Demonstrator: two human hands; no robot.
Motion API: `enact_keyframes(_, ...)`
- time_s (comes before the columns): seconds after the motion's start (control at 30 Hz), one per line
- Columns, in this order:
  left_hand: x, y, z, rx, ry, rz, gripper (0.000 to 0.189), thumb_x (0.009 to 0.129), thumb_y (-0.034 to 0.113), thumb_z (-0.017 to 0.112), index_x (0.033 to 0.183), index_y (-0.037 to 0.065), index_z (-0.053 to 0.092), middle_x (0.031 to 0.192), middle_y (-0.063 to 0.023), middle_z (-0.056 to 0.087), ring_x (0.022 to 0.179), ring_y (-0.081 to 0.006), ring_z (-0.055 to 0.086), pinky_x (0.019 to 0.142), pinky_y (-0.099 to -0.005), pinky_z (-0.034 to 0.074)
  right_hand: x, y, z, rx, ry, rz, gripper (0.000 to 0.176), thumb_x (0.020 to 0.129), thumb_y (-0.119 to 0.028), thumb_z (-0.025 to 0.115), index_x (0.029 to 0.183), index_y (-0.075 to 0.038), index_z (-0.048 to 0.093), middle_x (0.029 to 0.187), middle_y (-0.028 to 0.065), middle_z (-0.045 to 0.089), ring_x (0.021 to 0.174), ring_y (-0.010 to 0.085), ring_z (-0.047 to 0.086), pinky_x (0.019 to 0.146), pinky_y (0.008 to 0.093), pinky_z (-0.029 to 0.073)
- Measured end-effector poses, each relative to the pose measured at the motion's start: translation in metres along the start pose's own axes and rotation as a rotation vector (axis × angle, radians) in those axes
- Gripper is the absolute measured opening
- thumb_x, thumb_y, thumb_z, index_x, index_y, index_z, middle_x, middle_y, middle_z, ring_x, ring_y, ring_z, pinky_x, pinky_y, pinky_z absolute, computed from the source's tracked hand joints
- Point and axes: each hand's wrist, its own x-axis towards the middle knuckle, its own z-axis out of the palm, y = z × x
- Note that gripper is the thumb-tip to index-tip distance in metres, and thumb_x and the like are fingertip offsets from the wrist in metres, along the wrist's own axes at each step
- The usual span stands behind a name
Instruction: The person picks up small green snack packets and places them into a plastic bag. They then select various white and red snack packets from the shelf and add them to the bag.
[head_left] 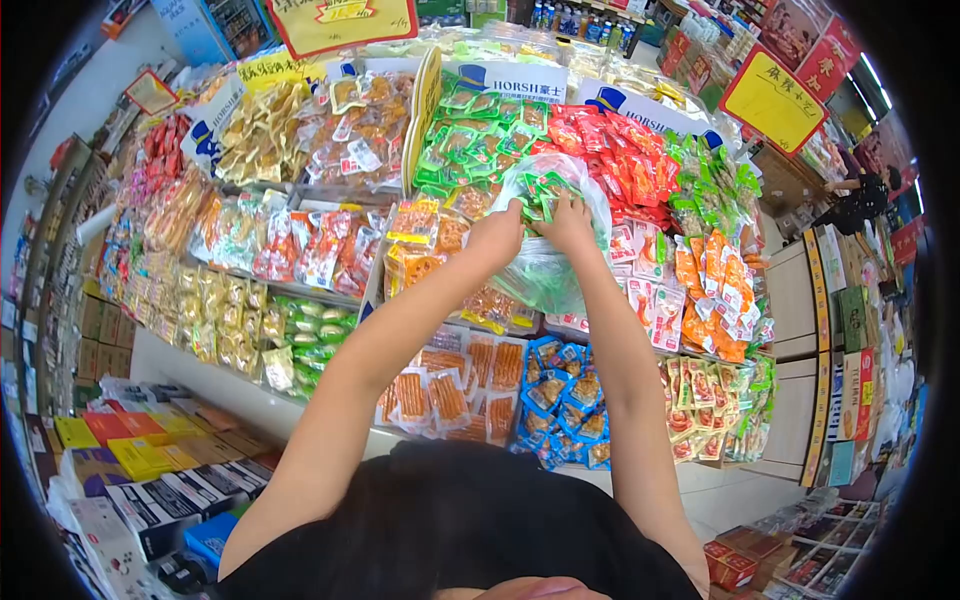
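Note:
Both my arms reach forward over a display of packaged snacks. A thin clear plastic bag (545, 270) lies on the packets, its mouth open upward, with green packets (543, 192) showing in the opening. At the bag's left rim is my left hand (498, 236), fingers bent in and pressed on the plastic edge. My right hand (568, 226) is at the right side of the opening, its fingers curled over the green packets; whether it grips one cannot be made out. Loose green packets (465, 145) lie behind the bag, and red packets (620, 155) lie to its right.
Brown sausage packs (445, 395) and blue packets (565, 400) lie nearer my body. Orange packets (715, 290) are at the right. Yellow signs (775, 100) hang over the display. Boxes (150, 510) stand at the lower left. A person in dark clothes (862, 200) is at the far right.

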Motion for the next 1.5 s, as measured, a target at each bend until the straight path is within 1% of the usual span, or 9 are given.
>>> enact_keyframes(0.23,0.039,-0.011,0.018,0.183,0.17,0.212,0.043,0.075,-0.001,0.056,0.117,0.006,0.048,0.113,-0.0176,0.047,0.101,-0.0348,0.052,0.077,-0.0434,0.05,0.007,0.006,-0.031,0.093,-0.217,-0.007,0.04,0.08,-0.023,0.055,0.117,-0.009,0.055,0.104,0.0193,0.063,0.095,0.0353,0.061,0.08,0.0483,0.049)
enact_keyframes(0.37,0.062,-0.016,0.021,0.15,0.247,0.313,0.05,0.074,-0.001,0.057,0.122,0.009,0.047,0.118,-0.0159,0.047,0.109,-0.0356,0.048,0.084,-0.0427,0.048,0.007,0.01,-0.035,0.119,-0.247,0.045,0.036,0.08,-0.02,0.058,0.115,-0.01,0.057,0.107,0.0195,0.062,0.099,0.0343,0.059,0.082,0.0469,0.048)
enact_keyframes(0.53,0.088,-0.024,0.031,0.235,0.214,0.471,0.051,0.073,0.003,0.063,0.122,0.011,0.053,0.131,-0.0157,0.046,0.118,-0.0357,0.046,0.093,-0.0426,0.044,0.011,0.024,-0.01,0.2,0.069,-0.159,0.045,0.074,-0.014,0.069,0.115,-0.007,0.053,0.119,0.0191,0.054,0.114,0.0346,0.048,0.094,0.0434,0.042)
enact_keyframes(0.63,0.106,-0.03,0.028,0.104,-0.115,0.444,0.05,0.069,0.008,0.07,0.117,0.007,0.057,0.125,-0.0176,0.053,0.114,-0.0322,0.05,0.097,-0.0393,0.041,0.016,0.026,-0.011,0.225,-0.064,-0.149,0.049,0.072,-0.015,0.071,0.116,-0.006,0.051,0.116,0.0188,0.053,0.115,0.035,0.047,0.096,0.0436,0.04)
enact_keyframes(0.77,0.104,-0.024,0.022,-0.093,-0.178,0.277,0.042,0.07,0.011,0.072,0.109,0.003,0.061,0.118,-0.0186,0.057,0.108,-0.0329,0.055,0.095,-0.0389,0.042,0.025,0.03,-0.003,0.133,-0.001,-0.228,0.039,0.074,-0.013,0.067,0.11,-0.006,0.053,0.111,0.0183,0.055,0.111,0.034,0.05,0.092,0.0436,0.043)
enact_keyframes(0.93,0.106,-0.031,0.036,-0.16,0.187,0.505,0.043,0.068,0.01,0.073,0.109,0.002,0.061,0.107,-0.0189,0.062,0.096,-0.035,0.06,0.085,-0.0397,0.047,0.041,0.032,0.013,0.008,0.09,-0.344,0.021,0.078,-0.01,0.054,0.099,-0.006,0.056,0.093,0.0147,0.062,0.089,0.0323,0.061,0.076,0.0435,0.049)
enact_keyframes(1.03,0.112,-0.032,0.035,-0.181,0.002,0.407,0.046,0.066,0.007,0.073,0.11,0.003,0.061,0.101,-0.0197,0.063,0.094,-0.035,0.06,0.084,-0.0393,0.048,0.049,0.036,0.022,-0.011,0.104,-0.383,0.02,0.079,-0.009,0.053,0.099,-0.007,0.057,0.086,0.0141,0.063,0.082,0.0322,0.063,0.07,0.043,0.05)
enact_keyframes(1.3,0.114,-0.037,0.029,-0.189,0.147,0.374,0.043,0.065,0.012,0.073,0.107,0.013,0.065,0.1,-0.0166,0.064,0.095,-0.039,0.056,0.086,-0.0451,0.045,0.053,0.026,0.0,0.061,0.058,-0.311,0.029,0.078,-0.009,0.057,0.106,-0.013,0.058,0.089,0.015,0.065,0.081,0.0348,0.063,0.069,0.0467,0.05)
enact_keyframes(1.5,0.124,-0.037,0.03,-0.372,0.167,0.235,0.031,0.074,0.013,0.073,0.103,0.005,0.065,0.092,-0.0129,0.068,0.084,-0.0266,0.065,0.077,-0.0349,0.049,0.063,0.029,-0.015,0.243,-0.054,-0.186,0.041,0.076,-0.02,0.066,0.116,-0.017,0.058,0.095,0.0156,0.065,0.09,0.0345,0.062,0.077,0.0448,0.049)
